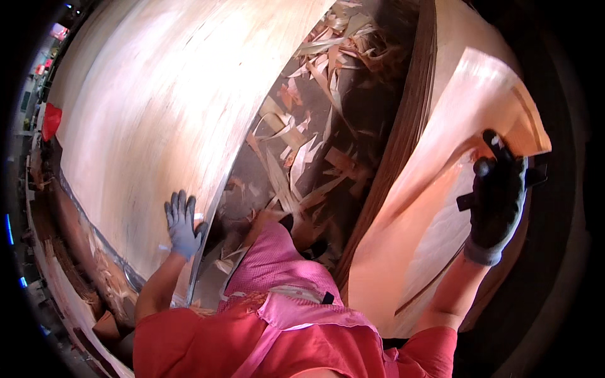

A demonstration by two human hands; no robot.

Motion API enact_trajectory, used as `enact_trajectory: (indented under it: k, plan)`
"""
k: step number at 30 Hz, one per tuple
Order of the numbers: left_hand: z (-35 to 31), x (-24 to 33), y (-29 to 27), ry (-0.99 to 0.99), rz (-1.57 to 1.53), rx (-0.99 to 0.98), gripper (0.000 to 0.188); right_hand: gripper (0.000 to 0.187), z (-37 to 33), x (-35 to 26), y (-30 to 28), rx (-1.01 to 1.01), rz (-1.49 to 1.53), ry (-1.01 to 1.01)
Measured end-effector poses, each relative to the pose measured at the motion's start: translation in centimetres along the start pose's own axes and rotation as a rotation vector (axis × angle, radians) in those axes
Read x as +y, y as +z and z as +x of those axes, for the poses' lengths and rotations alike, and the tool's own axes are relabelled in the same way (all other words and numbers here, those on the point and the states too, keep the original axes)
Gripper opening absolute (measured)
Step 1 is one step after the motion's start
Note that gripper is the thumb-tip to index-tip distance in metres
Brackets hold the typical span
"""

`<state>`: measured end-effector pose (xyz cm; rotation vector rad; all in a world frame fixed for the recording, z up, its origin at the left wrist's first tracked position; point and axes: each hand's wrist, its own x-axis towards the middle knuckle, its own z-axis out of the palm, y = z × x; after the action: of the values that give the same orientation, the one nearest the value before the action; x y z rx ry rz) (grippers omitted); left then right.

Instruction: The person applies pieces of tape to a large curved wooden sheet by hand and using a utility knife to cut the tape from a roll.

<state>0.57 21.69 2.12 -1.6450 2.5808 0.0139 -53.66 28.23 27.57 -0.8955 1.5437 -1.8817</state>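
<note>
My left hand, in a grey glove, lies flat with fingers spread on a broad pale wood veneer sheet, close to its right edge. On the right, my right hand wears a dark glove with a black strap-like piece around it. Its fingers are curled at a raised reddish veneer sheet, which bends and creases beside them. The top end of that sheet curls over beyond the hand. Part of the grip is hidden by the glove itself.
A stack of veneer sheets shows layered edges on the right. Torn veneer strips litter the dark floor between the two surfaces. A dark metal edge borders the left surface. A red object sits at its far left.
</note>
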Motion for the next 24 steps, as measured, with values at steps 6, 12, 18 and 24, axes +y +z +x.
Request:
enact_trajectory:
  k: [6, 12, 18, 24]
  plan:
    - [-0.3, -0.8, 0.6, 0.043, -0.033, 0.053, 0.078, 0.04, 9.4, 0.1, 2.2, -0.144, -0.767, -0.642]
    - [1.6, 2.7, -4.6, -0.193, -0.303, -0.013, 0.08, 0.038, 19.4, -2.3, 12.9, -0.279, -0.819, -0.606]
    - [19.5, 12.7, -8.1, 0.033, -1.439, 0.213, 0.107, 0.047, 28.5, -4.0, 24.0, -0.535, -0.375, -0.618]
    - [36.7, 23.7, -7.7, 0.004, -1.393, -0.022, 0.115, 0.044, 38.7, -1.6, 34.2, -0.814, -0.493, -0.932]
